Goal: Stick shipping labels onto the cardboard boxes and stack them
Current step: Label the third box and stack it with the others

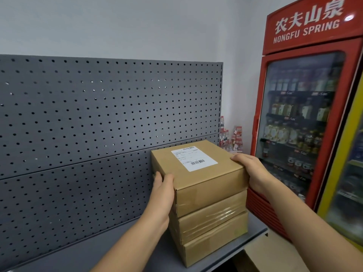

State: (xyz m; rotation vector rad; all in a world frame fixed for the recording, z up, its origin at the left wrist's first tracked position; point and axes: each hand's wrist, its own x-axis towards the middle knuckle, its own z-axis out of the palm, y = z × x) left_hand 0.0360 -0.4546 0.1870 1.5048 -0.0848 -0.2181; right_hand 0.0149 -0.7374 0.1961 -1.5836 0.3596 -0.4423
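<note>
Brown cardboard, three boxes in one stack. Top box [208, 193] sits square on the middle box [212, 218], which sits on the bottom box [216, 246]; edges roughly flush.

White shipping label [194, 158] lies flat on the top box's upper face, toward its rear, with barcodes printed at two corners. The rest of the print is too small to read.

Clear tape [225, 213] wraps the box directly under the top box, glossy on the front face.

Left hand [164, 188]: grasps the top box at its left near corner, thumb on the front edge, fingers laid along the left side.

Right hand [249, 169]: grasps the top box's right side, thumb over the upper edge, remaining fingers hidden behind the box.

Below the top box the stack stands on a grey shelf [98, 252], close to its right end. Behind and left of the top box: dark grey pegboard [98, 124]. Right of the top box: red drinks fridge [306, 114] marked NONGFU SPRING, with bottles on its racks. Behind the top box, past the pegboard's edge: a few water bottles [225, 138].
</note>
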